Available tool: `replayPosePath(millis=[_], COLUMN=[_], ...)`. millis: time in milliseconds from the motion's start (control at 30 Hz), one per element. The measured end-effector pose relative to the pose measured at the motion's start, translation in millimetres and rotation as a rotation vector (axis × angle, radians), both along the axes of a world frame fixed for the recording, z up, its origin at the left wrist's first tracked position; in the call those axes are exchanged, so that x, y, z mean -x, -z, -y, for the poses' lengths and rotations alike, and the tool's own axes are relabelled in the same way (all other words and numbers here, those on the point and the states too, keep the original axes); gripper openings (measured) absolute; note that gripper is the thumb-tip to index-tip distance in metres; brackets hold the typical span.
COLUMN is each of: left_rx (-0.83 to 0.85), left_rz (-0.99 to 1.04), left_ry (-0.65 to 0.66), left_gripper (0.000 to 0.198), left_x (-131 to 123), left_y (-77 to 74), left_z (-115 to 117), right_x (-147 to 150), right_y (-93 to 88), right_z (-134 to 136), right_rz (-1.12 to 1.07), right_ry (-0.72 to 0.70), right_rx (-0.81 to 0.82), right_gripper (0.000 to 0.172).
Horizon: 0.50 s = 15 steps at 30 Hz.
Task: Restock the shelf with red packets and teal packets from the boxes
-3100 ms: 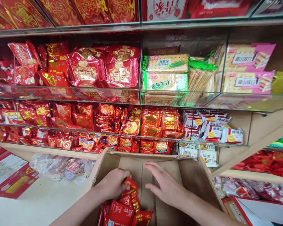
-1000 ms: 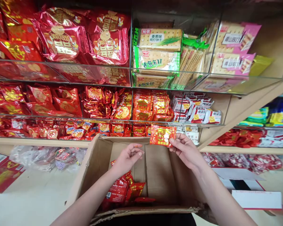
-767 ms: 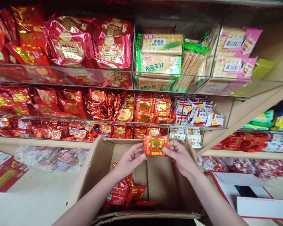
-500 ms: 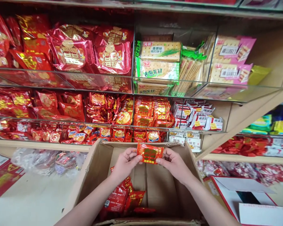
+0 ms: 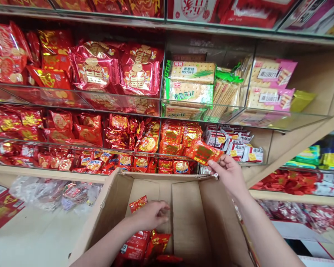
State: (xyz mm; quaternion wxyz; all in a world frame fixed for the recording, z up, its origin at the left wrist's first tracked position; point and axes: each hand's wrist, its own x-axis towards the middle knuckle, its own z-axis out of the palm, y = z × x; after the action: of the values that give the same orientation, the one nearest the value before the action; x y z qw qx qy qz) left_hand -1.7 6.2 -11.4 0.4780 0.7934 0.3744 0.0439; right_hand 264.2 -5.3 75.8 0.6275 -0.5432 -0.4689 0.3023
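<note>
My right hand [image 5: 228,173] pinches one end of a red and gold snack packet [image 5: 203,152], held tilted in front of the lower shelf, just above the far edge of the cardboard box [image 5: 217,215]. Inside that box my left hand [image 5: 153,215] hovers with loosely bent fingers and nothing in them. Several red packets [image 5: 137,245] lie beneath and beside it at the box's left side, one small packet [image 5: 138,204] just beyond the wrist. My left forearm hides part of the pile.
Glass-fronted shelf bins hold red packets [image 5: 171,138], green-edged crackers [image 5: 193,72] and white-and-red packets [image 5: 236,146]. A glass divider [image 5: 128,152] runs along the lower bins. Clear plastic bags [image 5: 44,191] lie on the left floor; an opened white carton [image 5: 303,233] stands at right.
My left hand has let go of the packet and dropped down into the box. My right hand has carried the packet up and right to the shelf front. The view has tilted up slightly.
</note>
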Motion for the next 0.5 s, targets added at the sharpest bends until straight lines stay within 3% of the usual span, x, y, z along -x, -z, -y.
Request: replayPosePath(millis=[267, 400, 500], left_rx=[-0.056, -0.066, -0.050], left_rz=[-0.180, -0.269, -0.344], left_ry=[0.077, 0.106, 0.172], left_gripper=[0.043, 0.048, 0.048], left_x=[4, 11, 11], left_y=[3.3, 8.2, 2.8], left_z=[8, 6, 7], right_x=[-13, -6, -2], right_y=[-21.1, -21.9, -22.3], right_z=[-62, -75, -78], right_rz=[0.159, 0.298, 0.354], right_ry=[0.107, 0.147, 0.165], right_rx=[0.051, 0.165, 0.205], right_gripper=[0.030, 0.020, 0.018])
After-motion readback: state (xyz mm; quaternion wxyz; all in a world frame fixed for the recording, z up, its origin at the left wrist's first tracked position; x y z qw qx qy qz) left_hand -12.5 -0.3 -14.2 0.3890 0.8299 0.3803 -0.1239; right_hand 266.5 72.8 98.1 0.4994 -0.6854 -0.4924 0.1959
